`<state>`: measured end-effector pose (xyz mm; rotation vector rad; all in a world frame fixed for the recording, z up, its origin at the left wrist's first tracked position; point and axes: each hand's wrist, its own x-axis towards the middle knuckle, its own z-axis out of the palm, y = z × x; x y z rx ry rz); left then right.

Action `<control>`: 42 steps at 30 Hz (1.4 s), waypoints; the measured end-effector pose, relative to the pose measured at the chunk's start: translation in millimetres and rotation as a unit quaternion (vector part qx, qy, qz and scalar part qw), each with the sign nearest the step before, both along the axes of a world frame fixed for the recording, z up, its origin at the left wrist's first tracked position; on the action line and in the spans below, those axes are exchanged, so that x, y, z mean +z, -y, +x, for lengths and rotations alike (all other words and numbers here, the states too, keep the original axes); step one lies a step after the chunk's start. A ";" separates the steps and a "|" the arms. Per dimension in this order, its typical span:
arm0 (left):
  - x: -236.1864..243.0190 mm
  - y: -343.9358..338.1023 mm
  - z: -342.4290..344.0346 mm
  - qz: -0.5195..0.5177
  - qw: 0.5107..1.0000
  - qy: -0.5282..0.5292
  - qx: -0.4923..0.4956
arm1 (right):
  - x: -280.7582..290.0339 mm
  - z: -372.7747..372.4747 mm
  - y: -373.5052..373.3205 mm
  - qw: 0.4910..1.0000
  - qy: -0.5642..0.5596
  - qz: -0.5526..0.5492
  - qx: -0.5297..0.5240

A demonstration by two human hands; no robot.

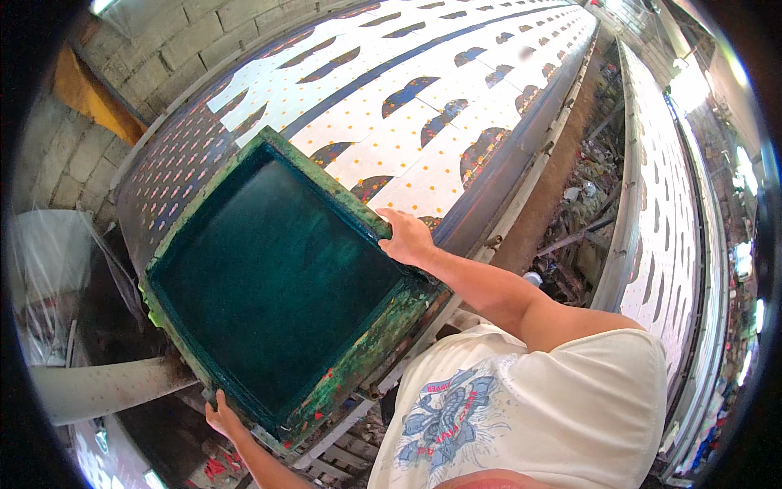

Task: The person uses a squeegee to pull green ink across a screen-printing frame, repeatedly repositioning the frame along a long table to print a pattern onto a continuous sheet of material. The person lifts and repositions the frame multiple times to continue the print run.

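Observation:
A square screen printing frame (269,285), its inner surface coated dark green, is tilted between my hands. Its green rim is stained, with a few red spots near the lower edge. My right hand (405,238) grips the right side of the rim, thumb on top, with the other fingers partly hidden. Around the lower left corner closes my left hand (225,417). Beyond the frame stretches a long table of printed white fabric (358,171) with orange dots and dark half-round patches. The frame covers part of its near end.
Dark patterned fabric (183,171) lies to the left of the frame. A metal rail (521,196) edges the table. On the right, past a gap with debris (582,196), runs a second fabric-covered table (664,212). A block wall (179,49) stands at the back left.

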<state>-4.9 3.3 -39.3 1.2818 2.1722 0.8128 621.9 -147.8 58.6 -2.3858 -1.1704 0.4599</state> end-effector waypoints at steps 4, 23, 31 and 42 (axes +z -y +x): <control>4.8 -5.6 -0.9 -0.010 0.999 0.012 -0.048 | -14.6 19.3 19.2 0.990 -0.096 0.093 0.035; 18.2 9.6 7.4 -0.026 0.996 0.081 -0.010 | -69.1 36.1 108.2 0.634 -0.667 0.383 -0.079; 34.8 2.1 12.3 -0.027 0.989 0.127 -0.075 | 17.5 18.0 104.3 0.704 -0.629 0.331 -0.005; 59.4 -1.3 30.6 0.015 0.983 0.170 -0.070 | 63.1 56.6 97.6 0.730 -0.600 0.319 0.068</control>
